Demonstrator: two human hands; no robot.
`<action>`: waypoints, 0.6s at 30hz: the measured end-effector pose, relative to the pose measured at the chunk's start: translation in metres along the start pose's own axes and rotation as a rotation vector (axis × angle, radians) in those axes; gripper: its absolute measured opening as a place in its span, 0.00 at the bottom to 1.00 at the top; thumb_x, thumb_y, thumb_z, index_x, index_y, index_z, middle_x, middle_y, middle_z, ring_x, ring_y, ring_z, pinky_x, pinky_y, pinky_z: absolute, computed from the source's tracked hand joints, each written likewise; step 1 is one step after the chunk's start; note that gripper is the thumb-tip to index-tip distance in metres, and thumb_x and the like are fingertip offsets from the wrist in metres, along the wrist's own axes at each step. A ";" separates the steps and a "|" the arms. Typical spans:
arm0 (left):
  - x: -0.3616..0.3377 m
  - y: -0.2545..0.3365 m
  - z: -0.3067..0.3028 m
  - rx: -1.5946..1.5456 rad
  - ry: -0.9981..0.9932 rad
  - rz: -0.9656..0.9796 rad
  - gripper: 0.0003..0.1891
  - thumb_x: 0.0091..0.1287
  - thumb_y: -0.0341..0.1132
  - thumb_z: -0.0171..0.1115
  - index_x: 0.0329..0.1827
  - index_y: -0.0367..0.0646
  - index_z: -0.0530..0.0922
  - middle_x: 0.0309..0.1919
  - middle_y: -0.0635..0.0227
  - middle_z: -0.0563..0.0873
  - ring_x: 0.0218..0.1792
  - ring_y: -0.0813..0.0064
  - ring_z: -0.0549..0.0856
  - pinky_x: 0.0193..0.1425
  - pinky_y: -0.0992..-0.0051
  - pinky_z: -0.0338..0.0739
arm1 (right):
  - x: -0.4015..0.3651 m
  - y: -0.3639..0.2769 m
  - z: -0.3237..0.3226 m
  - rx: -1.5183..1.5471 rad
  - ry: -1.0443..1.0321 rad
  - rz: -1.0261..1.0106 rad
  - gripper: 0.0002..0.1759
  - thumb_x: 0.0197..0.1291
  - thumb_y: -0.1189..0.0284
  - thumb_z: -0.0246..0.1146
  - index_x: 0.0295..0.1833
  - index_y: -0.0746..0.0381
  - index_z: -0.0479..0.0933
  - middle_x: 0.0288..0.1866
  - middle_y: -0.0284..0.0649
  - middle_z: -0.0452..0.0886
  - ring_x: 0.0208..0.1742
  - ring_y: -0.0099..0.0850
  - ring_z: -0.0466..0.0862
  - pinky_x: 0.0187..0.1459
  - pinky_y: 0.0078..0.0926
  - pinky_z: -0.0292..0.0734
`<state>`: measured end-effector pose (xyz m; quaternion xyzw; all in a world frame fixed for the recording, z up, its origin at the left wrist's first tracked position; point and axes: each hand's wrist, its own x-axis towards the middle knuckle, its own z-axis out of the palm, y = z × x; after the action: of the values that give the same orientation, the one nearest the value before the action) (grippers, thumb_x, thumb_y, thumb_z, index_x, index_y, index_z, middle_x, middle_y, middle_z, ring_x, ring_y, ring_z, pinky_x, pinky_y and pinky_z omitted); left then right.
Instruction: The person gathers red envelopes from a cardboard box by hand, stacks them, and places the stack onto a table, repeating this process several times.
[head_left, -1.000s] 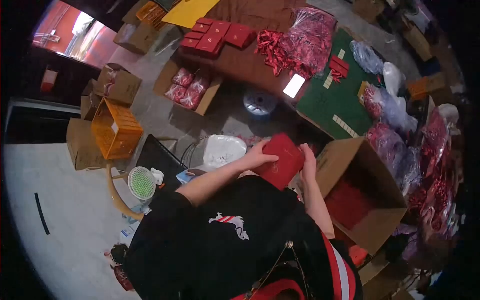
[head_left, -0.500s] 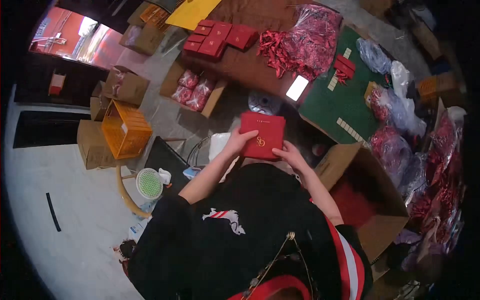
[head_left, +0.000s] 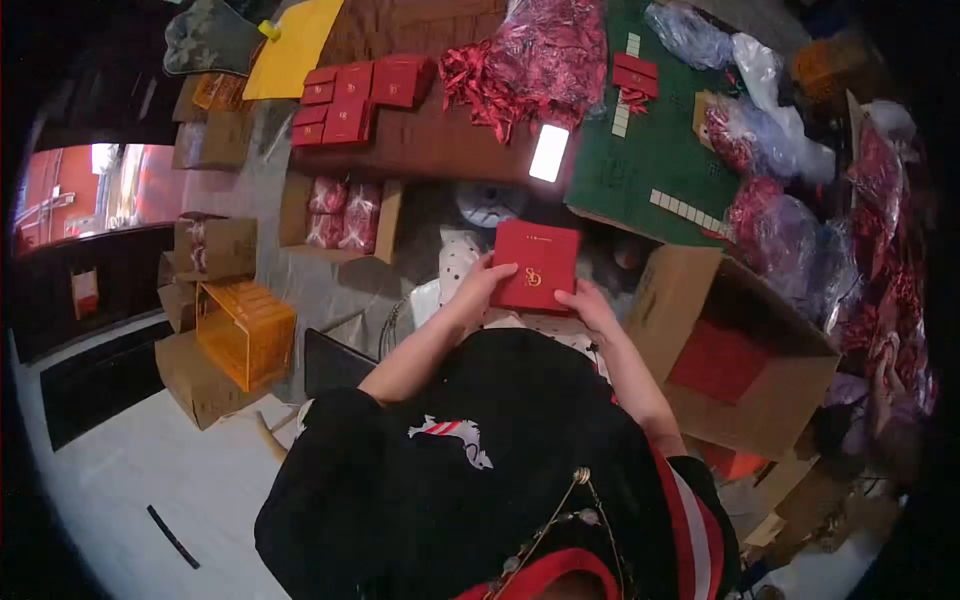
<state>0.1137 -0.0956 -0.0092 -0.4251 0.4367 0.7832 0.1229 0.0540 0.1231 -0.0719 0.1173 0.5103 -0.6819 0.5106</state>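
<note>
Both hands hold a stack of red square packets (head_left: 537, 262) with a gold emblem, in front of the body. My left hand (head_left: 484, 285) grips the left side, its thumb on the top face. At the lower right corner, my right hand (head_left: 590, 304) grips the stack with its thumb on the edge. Beyond the stack, more red packets (head_left: 348, 112) lie in piles on the brown table (head_left: 420, 135). A heap of red ribbons (head_left: 485, 85) and a lit phone (head_left: 549, 153) are there too.
An open cardboard box (head_left: 680, 270) with red contents stands at the right. A green mat (head_left: 640, 190) bears white tiles (head_left: 690, 213) and a red packet (head_left: 635, 73). Plastic bags (head_left: 790, 240) lie farther right. An orange crate (head_left: 245, 335) and a box of wrapped bundles (head_left: 293, 215) stand left.
The view has turned, so the table and its piles appear farther left. The hands still hold the red stack in nearly the same place before the body.
</note>
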 end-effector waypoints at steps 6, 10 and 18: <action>0.043 0.049 -0.051 -0.015 -0.022 -0.056 0.30 0.68 0.42 0.63 0.68 0.37 0.63 0.53 0.58 0.80 0.51 0.66 0.82 0.51 0.65 0.81 | 0.075 0.013 0.043 -0.034 0.086 0.089 0.34 0.58 0.65 0.69 0.65 0.68 0.65 0.56 0.46 0.78 0.55 0.35 0.80 0.51 0.34 0.78; 0.120 0.076 -0.145 0.162 0.125 0.006 0.35 0.67 0.44 0.64 0.70 0.34 0.60 0.60 0.55 0.76 0.55 0.66 0.80 0.57 0.67 0.77 | 0.168 -0.005 0.113 -0.057 0.065 0.165 0.31 0.59 0.64 0.68 0.64 0.64 0.66 0.58 0.43 0.77 0.54 0.33 0.80 0.52 0.33 0.77; 0.252 0.193 -0.291 0.132 0.404 0.329 0.30 0.63 0.44 0.68 0.63 0.36 0.70 0.53 0.60 0.81 0.51 0.70 0.81 0.58 0.72 0.74 | 0.413 -0.027 0.247 -0.083 -0.065 0.058 0.26 0.59 0.66 0.68 0.59 0.64 0.69 0.54 0.38 0.80 0.55 0.29 0.80 0.57 0.29 0.76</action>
<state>0.0144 -0.4836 -0.1675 -0.4873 0.5656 0.6618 -0.0685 -0.0656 -0.3177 -0.2260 0.0887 0.5178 -0.6486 0.5508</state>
